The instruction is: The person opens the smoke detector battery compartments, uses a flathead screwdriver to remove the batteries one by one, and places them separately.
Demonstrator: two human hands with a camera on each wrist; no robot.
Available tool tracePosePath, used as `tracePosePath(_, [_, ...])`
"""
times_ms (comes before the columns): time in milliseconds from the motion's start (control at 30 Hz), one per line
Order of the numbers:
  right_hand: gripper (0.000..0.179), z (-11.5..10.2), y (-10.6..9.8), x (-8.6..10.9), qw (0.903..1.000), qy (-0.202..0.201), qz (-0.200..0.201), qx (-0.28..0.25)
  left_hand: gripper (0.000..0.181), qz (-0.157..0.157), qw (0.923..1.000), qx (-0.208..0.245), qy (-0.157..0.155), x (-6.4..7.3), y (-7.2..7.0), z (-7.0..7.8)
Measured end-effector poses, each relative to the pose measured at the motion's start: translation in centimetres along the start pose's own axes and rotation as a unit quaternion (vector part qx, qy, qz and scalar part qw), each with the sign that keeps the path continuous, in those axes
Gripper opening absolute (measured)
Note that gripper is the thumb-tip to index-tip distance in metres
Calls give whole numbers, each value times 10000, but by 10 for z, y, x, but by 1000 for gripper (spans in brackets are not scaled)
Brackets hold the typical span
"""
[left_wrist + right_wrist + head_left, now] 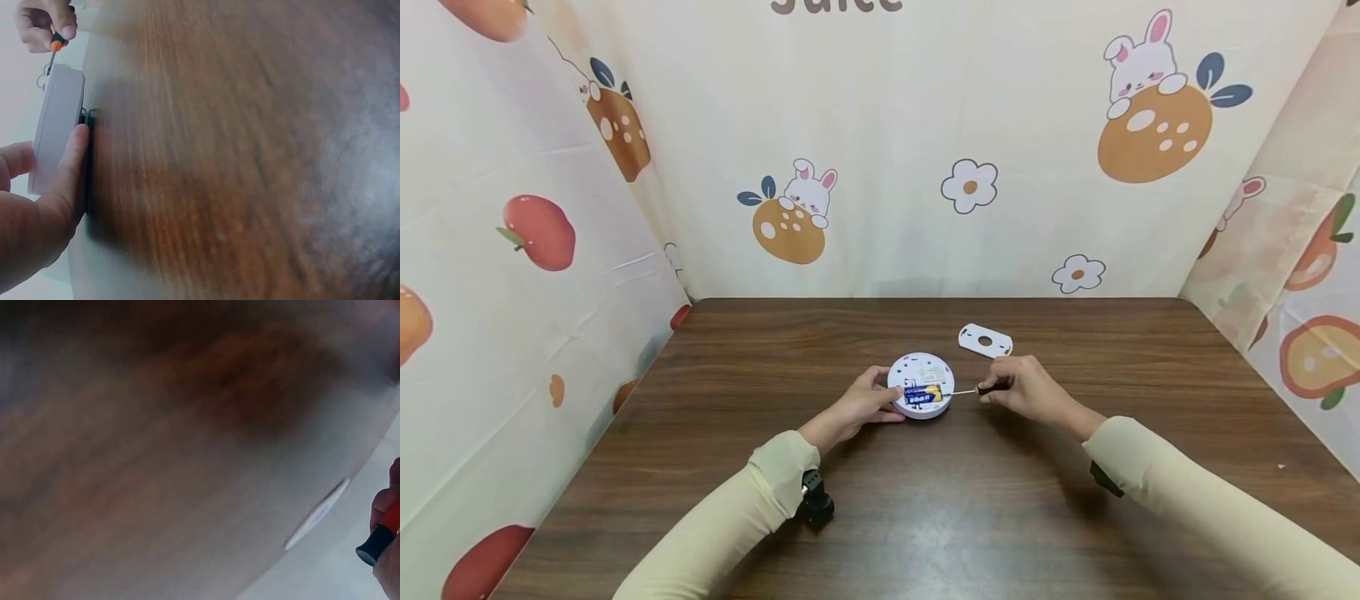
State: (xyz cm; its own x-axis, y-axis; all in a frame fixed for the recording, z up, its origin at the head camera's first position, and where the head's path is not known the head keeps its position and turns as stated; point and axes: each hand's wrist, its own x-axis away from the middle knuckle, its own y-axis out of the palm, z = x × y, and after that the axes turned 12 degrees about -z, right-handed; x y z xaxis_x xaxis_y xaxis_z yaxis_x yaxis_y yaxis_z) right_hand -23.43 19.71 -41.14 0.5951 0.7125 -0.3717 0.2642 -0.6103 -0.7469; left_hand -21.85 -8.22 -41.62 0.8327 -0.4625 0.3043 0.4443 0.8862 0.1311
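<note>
A round white smoke detector [917, 367] lies with its back up on the table, with a blue and yellow battery [922, 395] in its slot. My left hand [859, 403] grips the detector's left side, thumb on top by the battery and fingers along the rim. Between the fingertips of my right hand [1030, 390] is a small screwdriver [964, 392], its thin shaft pointing left and its tip at the battery's right end. The left wrist view shows the orange collar below its black handle. In the right wrist view the dark handle end [377, 544] sticks out of the fingers.
Behind the right hand lies a flat white mounting plate [972, 336] with a hole in its middle. The brown wooden table [760, 350] ends at a printed curtain [887, 167], with more curtain at both sides.
</note>
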Motion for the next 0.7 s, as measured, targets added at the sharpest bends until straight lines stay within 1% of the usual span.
tracePosePath(67, [25, 1, 2, 1, 9993, 239, 7, -272, 47, 11, 10000, -7, -19, 0, 0, 0])
tracePosePath(167, [21, 3, 3, 1, 9949, 759, -79, -660, 47, 27, 10000, -22, -78, 1, 0, 1])
tracePosePath(267, [17, 5, 3, 1, 9863, 1228, -247, -1075, 47, 32, 9999, -3, -107, 1, -1, 1])
tracePosePath(333, [15, 7, 3, 0, 9792, 1461, -369, -1356, 48, 29, 9999, 2, -97, 1, -1, 0])
tracePosePath(433, [13, 9, 3, 0, 9689, 1697, -514, -1728, 49, 49, 9999, 29, -139, 0, -2, 0])
tracePosePath(500, [14, 10, 3, 0, 9635, 1824, -559, -1878, 50, 57, 9999, 18, -162, 0, -2, 0])
tracePosePath(600, [14, 12, 3, 1, 9585, 1984, -588, -1962, 50, 70, 9998, 21, -209, 0, -2, 0])
tracePosePath(700, [14, 11, 2, 0, 9578, 2062, -600, -1911, 49, 63, 9998, 15, -173, -1, -2, 0])
